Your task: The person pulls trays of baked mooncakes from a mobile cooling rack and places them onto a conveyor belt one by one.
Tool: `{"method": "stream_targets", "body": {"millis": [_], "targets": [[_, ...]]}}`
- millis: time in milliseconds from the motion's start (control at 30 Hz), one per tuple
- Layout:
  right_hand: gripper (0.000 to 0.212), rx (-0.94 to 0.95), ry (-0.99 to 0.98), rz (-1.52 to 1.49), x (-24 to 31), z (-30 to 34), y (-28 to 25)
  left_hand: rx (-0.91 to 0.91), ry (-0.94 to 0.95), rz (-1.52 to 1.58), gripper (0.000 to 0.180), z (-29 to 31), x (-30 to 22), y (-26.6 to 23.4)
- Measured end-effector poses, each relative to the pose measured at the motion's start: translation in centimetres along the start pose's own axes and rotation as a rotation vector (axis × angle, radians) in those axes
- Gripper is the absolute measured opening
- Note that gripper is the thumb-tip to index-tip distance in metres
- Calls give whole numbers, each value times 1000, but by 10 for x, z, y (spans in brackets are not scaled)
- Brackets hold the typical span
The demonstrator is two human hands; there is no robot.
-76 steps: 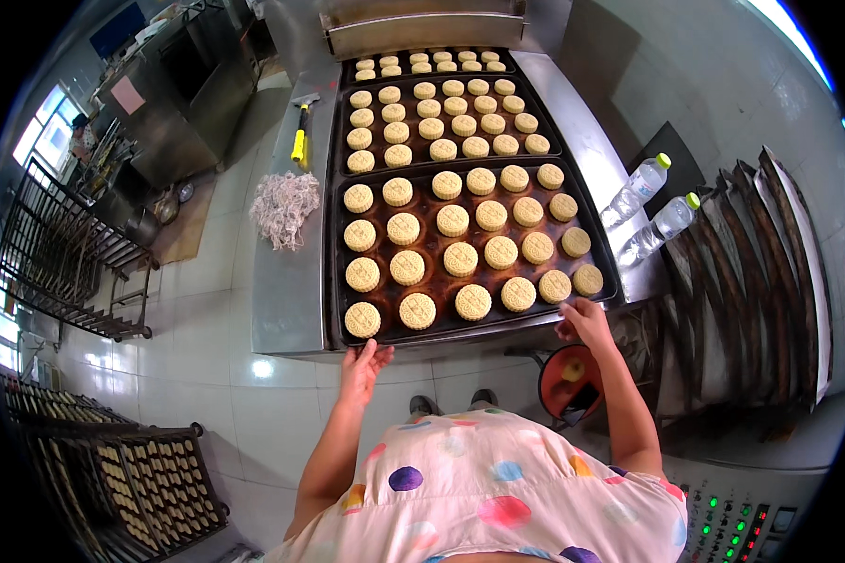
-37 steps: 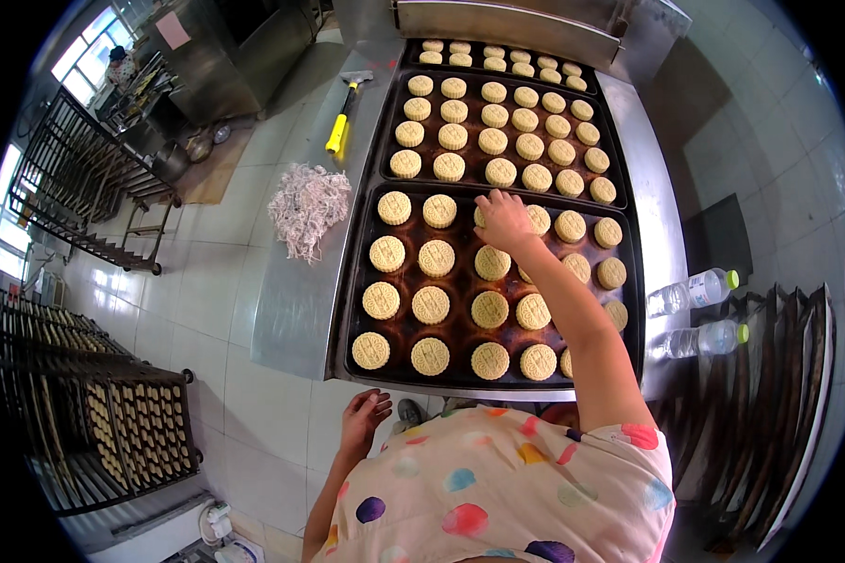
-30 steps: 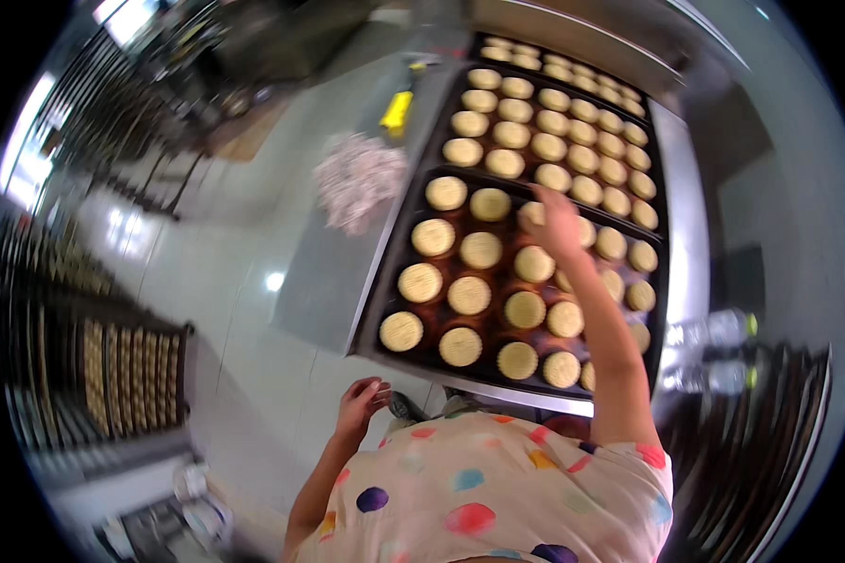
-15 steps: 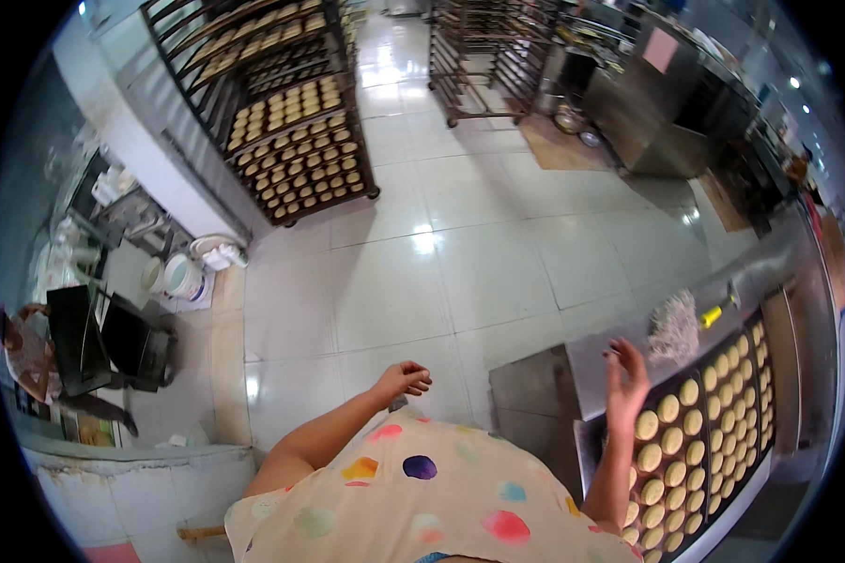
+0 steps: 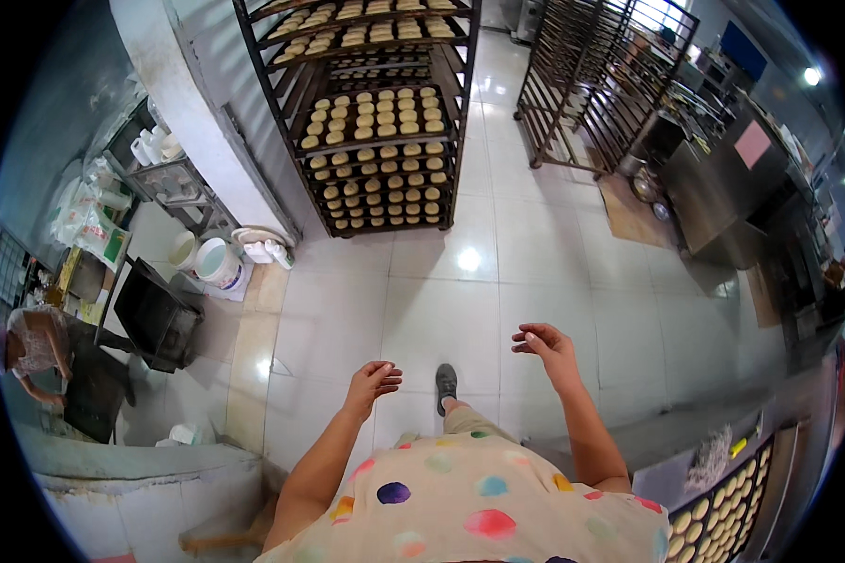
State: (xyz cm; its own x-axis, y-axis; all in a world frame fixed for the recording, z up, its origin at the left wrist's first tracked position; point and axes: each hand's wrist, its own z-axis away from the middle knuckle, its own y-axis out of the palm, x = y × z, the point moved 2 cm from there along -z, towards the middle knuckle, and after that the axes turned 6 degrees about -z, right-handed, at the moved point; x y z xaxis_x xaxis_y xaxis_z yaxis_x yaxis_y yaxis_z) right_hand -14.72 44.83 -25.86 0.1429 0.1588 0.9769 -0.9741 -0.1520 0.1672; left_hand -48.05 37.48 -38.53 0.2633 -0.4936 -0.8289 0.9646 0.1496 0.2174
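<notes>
My left hand hangs over the floor in front of my body, its fingers loosely bent and nothing in it. My right hand is held out farther to the right, fingers apart, also holding nothing. Between them, lower down, one of my dark shoes steps on the tiles. Ahead stands a tall dark rack loaded with trays of round pale pastries. Neither hand touches it. At the lower right, more pastries lie in rows on dark trays on a metal table.
A second rack, without pastries, stands farther right, near a steel machine. White buckets sit by the pillar on the left. Beyond a low wall, another person bends over a dark tray. A mop-like brush rests on the table.
My body has turned right and moved away from the table, which now sits lower right. The loaded rack appears nearer the middle. My right hand has left the area above the trays.
</notes>
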Motion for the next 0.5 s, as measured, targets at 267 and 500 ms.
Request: {"method": "stream_targets", "body": {"millis": [267, 500], "targets": [[26, -12, 124, -124, -3, -214, 5, -148, 166, 138, 27, -124, -121, -56], [30, 20, 291, -124, -13, -394, 36, -303, 180, 259, 30, -221, -188, -114]]}}
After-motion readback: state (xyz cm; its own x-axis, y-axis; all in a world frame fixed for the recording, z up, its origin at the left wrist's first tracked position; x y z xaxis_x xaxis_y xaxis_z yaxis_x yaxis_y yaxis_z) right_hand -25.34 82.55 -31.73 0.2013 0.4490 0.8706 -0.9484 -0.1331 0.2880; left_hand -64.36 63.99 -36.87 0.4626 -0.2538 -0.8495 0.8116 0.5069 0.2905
